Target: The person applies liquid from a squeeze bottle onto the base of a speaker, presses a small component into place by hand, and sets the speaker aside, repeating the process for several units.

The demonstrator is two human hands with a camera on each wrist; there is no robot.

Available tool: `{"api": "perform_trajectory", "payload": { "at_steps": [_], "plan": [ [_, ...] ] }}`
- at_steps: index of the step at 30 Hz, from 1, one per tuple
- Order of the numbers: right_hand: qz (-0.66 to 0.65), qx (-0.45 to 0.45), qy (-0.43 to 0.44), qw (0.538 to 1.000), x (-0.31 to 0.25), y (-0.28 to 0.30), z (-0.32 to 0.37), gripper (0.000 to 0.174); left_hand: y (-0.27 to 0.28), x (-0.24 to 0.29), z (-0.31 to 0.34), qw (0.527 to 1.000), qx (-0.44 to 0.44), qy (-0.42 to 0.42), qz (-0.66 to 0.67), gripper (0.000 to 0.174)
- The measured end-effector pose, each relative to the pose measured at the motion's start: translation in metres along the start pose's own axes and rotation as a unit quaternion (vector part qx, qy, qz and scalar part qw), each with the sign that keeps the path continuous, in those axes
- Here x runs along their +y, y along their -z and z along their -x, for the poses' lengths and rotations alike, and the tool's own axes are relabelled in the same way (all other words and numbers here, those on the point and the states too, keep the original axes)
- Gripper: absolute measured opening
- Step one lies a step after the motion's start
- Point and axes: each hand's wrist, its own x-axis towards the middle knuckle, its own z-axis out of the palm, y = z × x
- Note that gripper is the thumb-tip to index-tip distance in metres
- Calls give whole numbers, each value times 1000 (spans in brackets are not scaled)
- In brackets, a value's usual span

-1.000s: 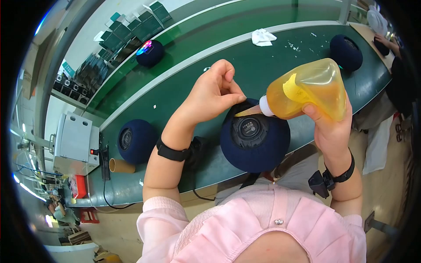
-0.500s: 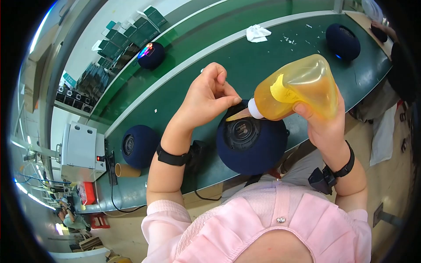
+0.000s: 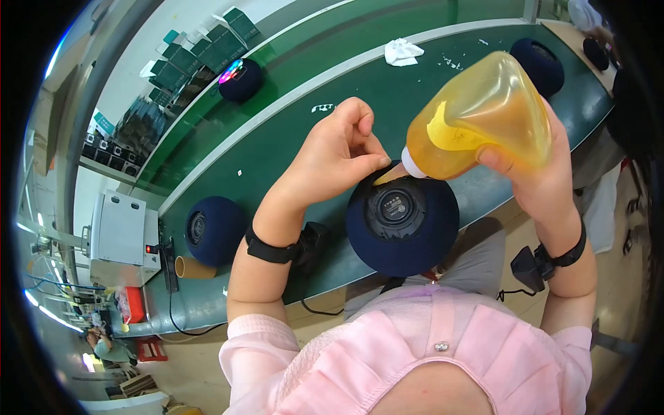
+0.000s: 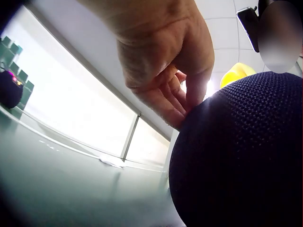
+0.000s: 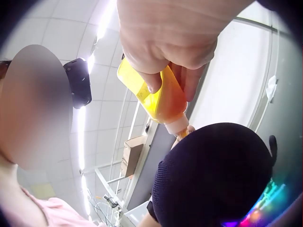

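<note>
Green conveyor table [image 3: 429, 90], with a round navy fabric-covered speaker [image 3: 404, 238] at its near edge.
The right hand [image 3: 546, 187] grips a translucent yellow plastic squeeze bottle [image 3: 484, 117], tipped so its nozzle meets the speaker's rim; the left hand [image 3: 332, 162] pinches the fabric there, seemingly to steady it.

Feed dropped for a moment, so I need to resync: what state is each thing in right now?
Yellow bottle: tipped nozzle-down, gripped by right hand, tip at the near speaker's rim.
Near speaker: on the green belt, black plate up.
Left hand: fingers pinch the near speaker's fabric by the nozzle.
Far speaker: lit, colours glowing.
Left speaker: unlit.
Rag: crumpled.
</note>
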Motion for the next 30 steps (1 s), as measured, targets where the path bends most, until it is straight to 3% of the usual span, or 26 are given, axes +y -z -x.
{"api": "perform_trajectory", "payload": {
  "at_steps": [2,5,7,8,10,12,13,14,15,17,19,21,24,25,27,30],
  "plan": [
    [30,-37,-14,999,-11,4,-13,62,-2,-2,-5,1000,5,-5,-13,32],
    [128,-114,52,984,-31,0,-32,59,-4,-3,-9,998,-4,-36,-59,33],
    [188,-143,17,971,-40,-3,-41,57,-7,0,-11,990,12,-100,-99,27],
    [188,-147,42,970,-40,-7,-47,52,-11,0,-15,990,13,-102,-97,27],
    [225,-190,61,954,-48,-18,-59,46,-21,2,-20,970,73,-212,-90,21],
    [261,-231,79,934,-68,-28,-69,40,-20,18,-19,976,41,-199,-74,20],
    [251,-292,58,921,-84,-31,-75,32,-18,23,-18,981,8,-182,-60,20],
    [240,-353,37,904,-94,-35,-78,25,-14,18,-16,992,-19,-88,-86,48],
    [241,-352,37,904,-95,-41,-78,25,-13,14,-14,992,-19,-89,-86,48],
    [350,-357,96,861,-99,-51,-75,24,-14,8,-9,977,23,-199,-78,28],
    [331,-375,71,863,-101,-52,-84,22,-11,-2,-8,975,21,-196,-97,32],
    [311,-393,48,864,-98,-56,-86,20,-9,-5,-5,947,56,-257,-186,37],
    [375,-348,114,852,-95,-66,-80,16,-5,-9,-6,935,65,-260,-230,44],
    [365,-365,70,854,-108,-69,-80,16,-6,-8,-5,935,66,-261,-229,44],
    [354,-382,25,853,-109,-67,-83,15,-7,-7,-2,883,119,-298,-343,47],
    [290,-445,96,842,-97,-58,-89,16,-10,-9,0,900,120,-292,-301,47]
  ]
}}
